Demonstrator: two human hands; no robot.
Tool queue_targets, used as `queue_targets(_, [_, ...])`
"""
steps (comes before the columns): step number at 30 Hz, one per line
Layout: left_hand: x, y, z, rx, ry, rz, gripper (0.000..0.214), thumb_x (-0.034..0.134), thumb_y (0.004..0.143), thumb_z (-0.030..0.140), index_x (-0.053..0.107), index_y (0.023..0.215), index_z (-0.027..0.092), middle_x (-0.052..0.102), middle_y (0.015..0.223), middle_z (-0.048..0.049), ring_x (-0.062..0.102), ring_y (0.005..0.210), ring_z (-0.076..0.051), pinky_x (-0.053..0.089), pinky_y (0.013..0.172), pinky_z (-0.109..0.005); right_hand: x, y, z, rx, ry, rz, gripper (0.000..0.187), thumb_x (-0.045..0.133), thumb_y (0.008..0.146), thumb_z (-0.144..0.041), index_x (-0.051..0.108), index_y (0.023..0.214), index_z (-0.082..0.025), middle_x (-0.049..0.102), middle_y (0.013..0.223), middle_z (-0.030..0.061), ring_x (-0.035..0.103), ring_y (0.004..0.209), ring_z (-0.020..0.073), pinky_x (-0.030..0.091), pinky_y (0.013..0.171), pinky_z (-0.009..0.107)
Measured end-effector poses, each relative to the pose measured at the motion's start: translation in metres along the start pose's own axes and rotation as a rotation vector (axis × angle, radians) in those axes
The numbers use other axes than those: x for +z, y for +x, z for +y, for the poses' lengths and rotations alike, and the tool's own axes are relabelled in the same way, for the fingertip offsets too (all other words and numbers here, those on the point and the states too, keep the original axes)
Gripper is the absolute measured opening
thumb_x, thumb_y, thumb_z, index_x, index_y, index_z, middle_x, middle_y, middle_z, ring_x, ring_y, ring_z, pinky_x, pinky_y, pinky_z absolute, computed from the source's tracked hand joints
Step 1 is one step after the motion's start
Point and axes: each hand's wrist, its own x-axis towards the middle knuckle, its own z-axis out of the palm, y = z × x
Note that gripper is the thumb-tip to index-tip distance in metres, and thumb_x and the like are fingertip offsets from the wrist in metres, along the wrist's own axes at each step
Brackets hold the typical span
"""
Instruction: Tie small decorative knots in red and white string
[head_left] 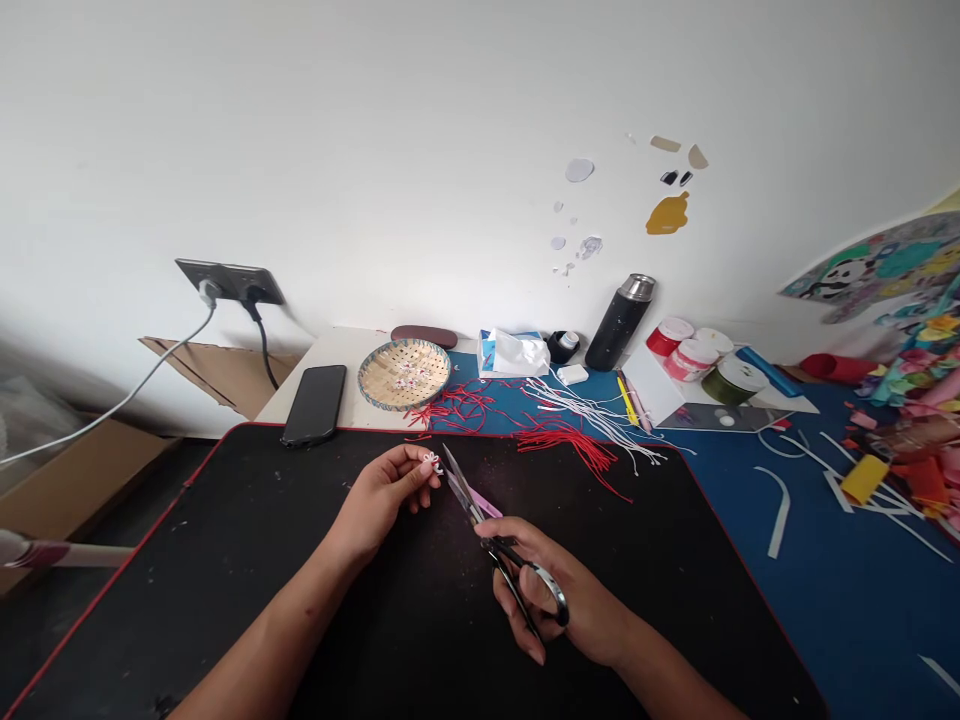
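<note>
Between the thumb and fingers of my left hand (386,495) is a small white and red knotted cord flower (431,462). My right hand (555,580) grips black-handled scissors (466,497), their blades slightly parted and their tips just right of the cord flower. Under the blades, partly covered, lies a pink-purple stick-like tool (486,503) on the black mat (420,620). Beyond my hands are loose red cords (577,447) and white cords (600,415). Several small white and red pieces lie in a woven basket (371,385).
A phone (315,403) rests at the mat's back left edge. Behind the cords stand a tissue pack (514,353) and a black thermos (621,322). Cord spools (690,360), pens (634,400) and colourful paper scraps (870,478) are to the right.
</note>
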Motion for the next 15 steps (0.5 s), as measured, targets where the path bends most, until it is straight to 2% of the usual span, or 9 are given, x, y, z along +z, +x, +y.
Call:
queue_targets(8, [0.002, 0.000, -0.001, -0.002, 0.108, -0.017, 0.040, 0.081, 0.079, 0.054, 0.066, 0.089, 0.018, 0.070, 0.073, -0.0012, 0.058, 0.056, -0.013, 0.043, 0.052, -0.025, -0.004, 0.010, 0.006, -0.021, 0.090, -0.010, 0.070, 0.067, 0.091, -0.067, 0.048, 0.143, -0.025, 0.058, 0.084, -0.0020, 0.056, 0.045, 0.0046, 0.019, 0.038, 0.013])
queue_targets(15, [0.001, 0.001, -0.002, -0.009, 0.142, -0.020, 0.039, 0.080, 0.080, 0.054, 0.067, 0.090, 0.018, 0.070, 0.074, -0.0011, 0.058, 0.056, -0.013, 0.043, 0.052, -0.025, -0.004, 0.012, 0.008, -0.001, 0.128, -0.007, 0.076, 0.068, 0.087, -0.071, 0.048, 0.143, -0.024, 0.056, 0.081, -0.0030, 0.054, 0.042, 0.0048, 0.020, 0.037, 0.013])
